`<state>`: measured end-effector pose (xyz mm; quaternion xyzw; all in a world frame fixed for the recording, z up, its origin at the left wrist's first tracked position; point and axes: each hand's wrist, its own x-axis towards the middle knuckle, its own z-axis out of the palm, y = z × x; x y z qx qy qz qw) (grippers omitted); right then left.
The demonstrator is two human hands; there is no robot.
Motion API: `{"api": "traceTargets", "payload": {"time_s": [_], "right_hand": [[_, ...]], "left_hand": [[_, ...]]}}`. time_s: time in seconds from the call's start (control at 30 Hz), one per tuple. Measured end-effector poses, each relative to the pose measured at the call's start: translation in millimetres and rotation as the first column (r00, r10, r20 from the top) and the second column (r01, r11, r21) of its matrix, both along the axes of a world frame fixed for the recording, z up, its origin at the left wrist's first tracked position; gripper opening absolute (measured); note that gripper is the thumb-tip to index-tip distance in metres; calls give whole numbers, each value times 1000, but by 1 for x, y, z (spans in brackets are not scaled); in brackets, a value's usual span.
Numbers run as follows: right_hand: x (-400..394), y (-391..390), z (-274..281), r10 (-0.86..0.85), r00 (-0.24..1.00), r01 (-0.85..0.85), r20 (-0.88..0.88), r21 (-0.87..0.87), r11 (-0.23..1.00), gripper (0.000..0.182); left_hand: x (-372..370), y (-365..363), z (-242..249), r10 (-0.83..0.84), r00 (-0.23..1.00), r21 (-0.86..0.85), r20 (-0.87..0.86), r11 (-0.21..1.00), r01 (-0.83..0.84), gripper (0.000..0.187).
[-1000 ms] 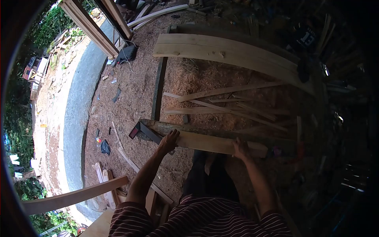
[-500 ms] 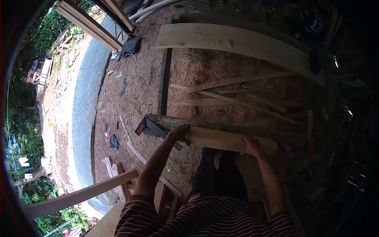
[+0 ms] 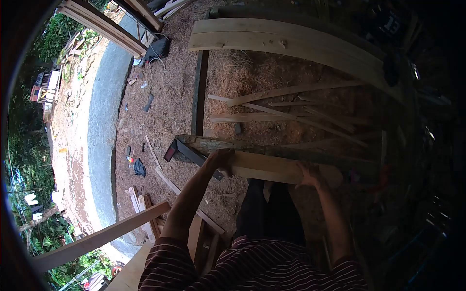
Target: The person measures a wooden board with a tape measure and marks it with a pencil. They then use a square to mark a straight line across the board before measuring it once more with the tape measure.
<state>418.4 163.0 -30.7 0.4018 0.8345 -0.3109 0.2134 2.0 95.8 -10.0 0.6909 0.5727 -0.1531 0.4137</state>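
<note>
A pale wooden plank [image 3: 272, 167] lies crosswise in front of me on a darker weathered beam [image 3: 252, 147]. My left hand [image 3: 219, 160] grips the plank's left end, fingers curled over its edge. My right hand [image 3: 309, 175] presses on the plank's near edge further right, fingers spread on the wood. A dark metal square tool [image 3: 189, 154] rests just left of my left hand. My dark trousers and striped shirt fill the lower middle.
Two long pale boards [image 3: 291, 41] lie at the back on sawdust. Thin offcut strips [image 3: 286, 114] are scattered in between. A dark beam [image 3: 199, 87] runs front to back. A concrete kerb [image 3: 99, 126] curves at left. A loose board [image 3: 97, 237] lies lower left.
My left hand has slid from the plank's near edge up onto its left end. The view has shifted slightly; the plank has stayed on the beam.
</note>
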Motion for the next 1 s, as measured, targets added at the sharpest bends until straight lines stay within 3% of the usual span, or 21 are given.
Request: {"api": "traceTargets", "payload": {"time_s": [0.1, 0.2, 0.27, 0.4, 0.5, 0.57, 0.6, 0.67, 0.8, 1.0], "right_hand": [[-2, 1, 0, 9, 1000, -9, 29, 10, 1000, 110], [-4, 17, -18, -6, 997, 16, 76, -132, 991, 110], [-7, 28, -29, 9, 997, 13, 80, -275, 961, 109], [-22, 29, -19, 39, 988, 8, 151, -297, 955, 110], [-23, 24, -21, 98, 980, -42, 175, -299, 953, 116], [-12, 5, -25, 11, 1000, -9, 5, -244, 970, 123], [-12, -3, -17, 10, 1000, -7, 12, -242, 970, 123], [-21, -18, -1, 116, 980, -110, 159, -51, 993, 126], [-18, -31, 3, 108, 988, -102, 114, -65, 993, 124], [-24, -29, 14, 76, 994, -83, 84, 75, 994, 121]], "left_hand": [[5, -3, 7, -13, 999, 10, -31, 1000, 14, 115], [3, -5, 1, -1, 1000, -36, -25, 999, 0, 129], [4, -5, -3, -32, 999, -31, -26, 999, 31, 131], [5, -16, -9, -114, 993, 78, -36, 990, 117, 129], [1, -26, -14, -89, 996, 128, 20, 988, 86, 124], [-3, -30, -19, -127, 992, 156, 19, 980, 123, 121], [-1, -33, -20, -155, 988, 183, 10, 972, 150, 118], [7, -40, -18, -174, 984, 189, -39, 966, 179, 115], [11, -49, -15, -193, 975, 215, -112, 953, 213, 108], [9, -40, -10, -159, 980, 347, -117, 918, 190, 103]]}}
